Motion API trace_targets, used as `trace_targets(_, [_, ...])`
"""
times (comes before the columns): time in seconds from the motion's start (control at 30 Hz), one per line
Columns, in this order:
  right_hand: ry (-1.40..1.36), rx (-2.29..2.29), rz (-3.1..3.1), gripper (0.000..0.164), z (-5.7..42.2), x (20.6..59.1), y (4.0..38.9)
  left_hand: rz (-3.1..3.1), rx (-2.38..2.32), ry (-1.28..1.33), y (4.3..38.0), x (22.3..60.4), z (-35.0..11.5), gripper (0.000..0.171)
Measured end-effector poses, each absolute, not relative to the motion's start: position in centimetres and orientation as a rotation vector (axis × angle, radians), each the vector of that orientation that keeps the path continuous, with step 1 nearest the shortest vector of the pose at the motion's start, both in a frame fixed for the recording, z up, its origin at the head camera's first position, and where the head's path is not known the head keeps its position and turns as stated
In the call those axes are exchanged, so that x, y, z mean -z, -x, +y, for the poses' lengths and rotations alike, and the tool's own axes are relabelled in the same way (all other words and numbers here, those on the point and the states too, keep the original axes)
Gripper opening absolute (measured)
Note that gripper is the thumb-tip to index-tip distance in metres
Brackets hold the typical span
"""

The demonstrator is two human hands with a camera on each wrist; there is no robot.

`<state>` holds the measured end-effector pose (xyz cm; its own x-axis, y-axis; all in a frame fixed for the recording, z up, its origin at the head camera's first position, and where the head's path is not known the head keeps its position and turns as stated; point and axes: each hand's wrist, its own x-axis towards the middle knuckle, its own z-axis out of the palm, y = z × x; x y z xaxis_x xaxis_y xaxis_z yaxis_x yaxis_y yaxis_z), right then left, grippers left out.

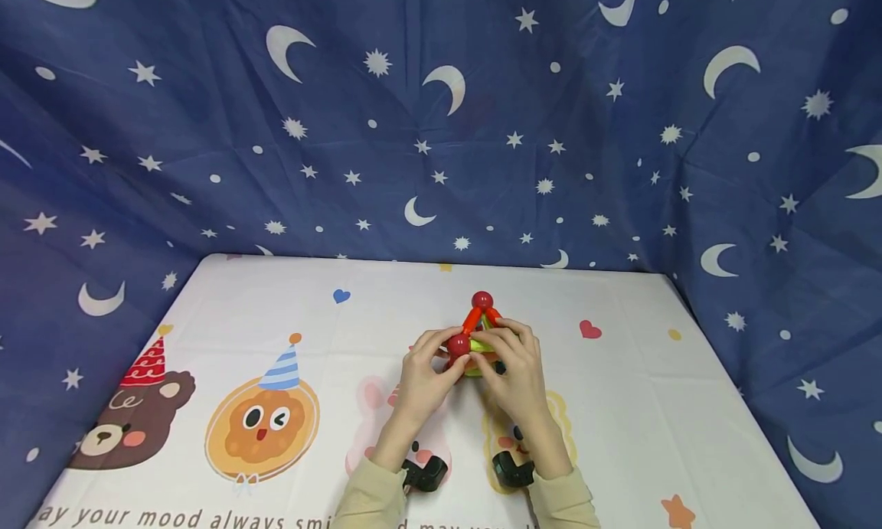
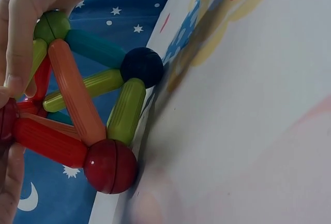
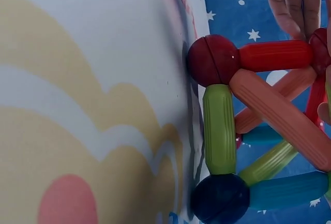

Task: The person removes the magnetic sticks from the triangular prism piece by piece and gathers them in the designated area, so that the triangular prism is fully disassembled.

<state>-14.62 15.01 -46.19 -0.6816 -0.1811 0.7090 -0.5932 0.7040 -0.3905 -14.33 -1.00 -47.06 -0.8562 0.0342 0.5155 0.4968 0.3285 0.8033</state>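
Both hands hold a frame of coloured building sticks and balls, apparently magnetic, at the middle of the table. My left hand pinches a red ball at its near side. My right hand grips the upper right part, with fingers by a yellow-green stick and a green ball. Another red ball tops two orange-red sticks at the far side. Low down, a dark red ball and a navy ball sit at the tablecloth, joined by a green stick. Fingers partly hide the frame.
A white tablecloth with printed cartoon figures and lettering covers the table. A blue curtain with moons and stars rises behind it and at both sides. Black wrist mounts sit under the forearms.
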Motion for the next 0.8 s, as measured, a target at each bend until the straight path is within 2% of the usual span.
trace_targets(0.8, [-0.574, -0.855, -2.243, 0.020, 14.89, 46.31, 14.71, -2.082, 1.670, 0.448, 14.36, 47.33, -0.80, 0.035])
